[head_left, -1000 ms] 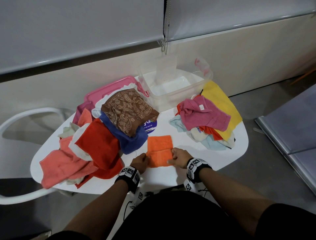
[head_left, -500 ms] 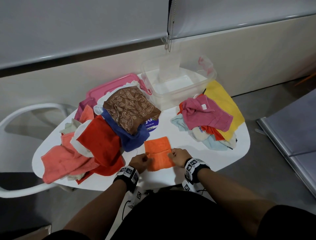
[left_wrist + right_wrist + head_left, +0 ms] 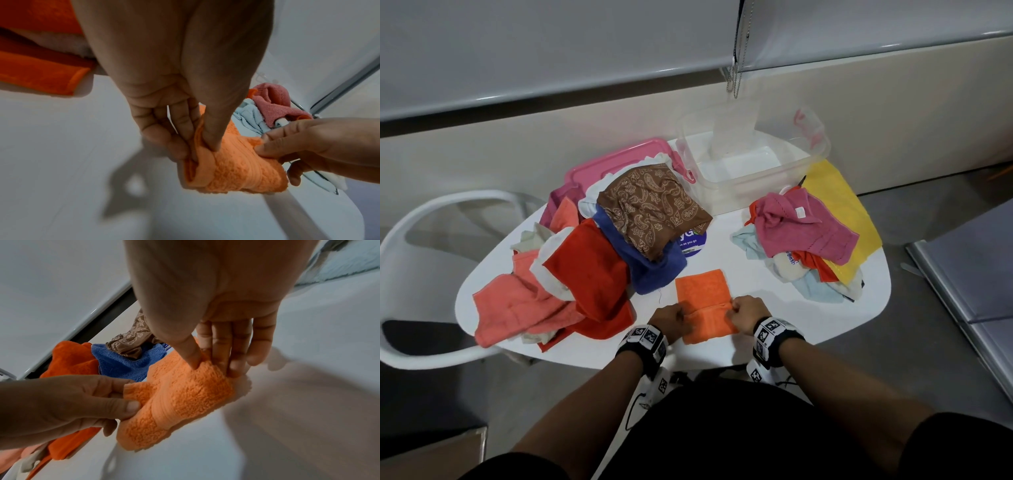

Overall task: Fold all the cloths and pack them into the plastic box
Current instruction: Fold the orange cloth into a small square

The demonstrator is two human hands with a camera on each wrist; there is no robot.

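A small orange cloth [image 3: 702,291] lies on the white table [image 3: 774,308] near its front edge. My left hand [image 3: 671,317] pinches the cloth's left edge between thumb and fingers [image 3: 211,142]. My right hand [image 3: 744,311] pinches the right edge the same way, fingers [image 3: 218,360] curled into the terry. Between them the near half of the orange cloth [image 3: 185,399] stands up in a doubled ridge. The clear plastic box [image 3: 818,157] stands empty at the table's back. Unfolded cloths lie in two piles: red [image 3: 589,274], blue and brown paisley [image 3: 654,209] at left, pink [image 3: 804,229] and yellow at right.
A pink lid [image 3: 619,161] lies behind the left pile, partly covered. A white chair [image 3: 431,222] stands left of the table. A blind chain [image 3: 734,78] hangs above the box. A grey panel [image 3: 979,274] lies on the floor at right.
Both hands have moved slightly away from me along the orange cloth's sides, gathering its near half into a raised fold. The piles and box have not moved.
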